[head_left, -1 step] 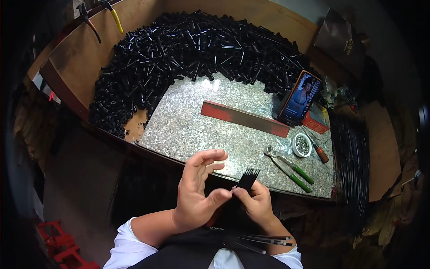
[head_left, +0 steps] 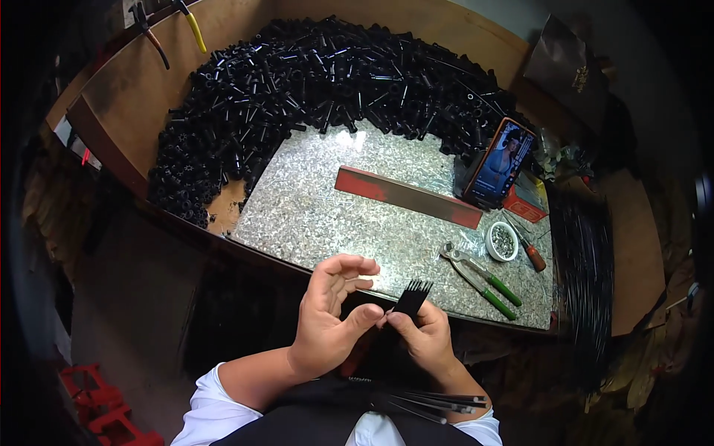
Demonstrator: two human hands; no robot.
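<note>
My right hand (head_left: 425,338) grips a flat row of thin black rods (head_left: 411,299) between thumb and fingers. Their narrower tips stick up above the hand, side by side. My left hand (head_left: 327,316) is beside it, with its fingers raised, loosely curled and apart from the thumb. The left thumb points at the rods' lower left edge, close to the right thumb; whether it touches them I cannot tell. Against my right forearm several longer dark rods with pale ends (head_left: 446,404) lie across my lap.
A speckled board (head_left: 297,201) bears a red-and-grey metal bar (head_left: 405,197), green-handled pincers (head_left: 483,281), a white bowl of small metal bits (head_left: 501,241), an orange-handled screwdriver (head_left: 534,256) and a propped phone (head_left: 500,163). Black tubular parts (head_left: 327,82) heap behind. Long black rods (head_left: 584,275) hang at right.
My left hand has shifted very slightly down and to the right. The right hand keeps its hold on the rods.
</note>
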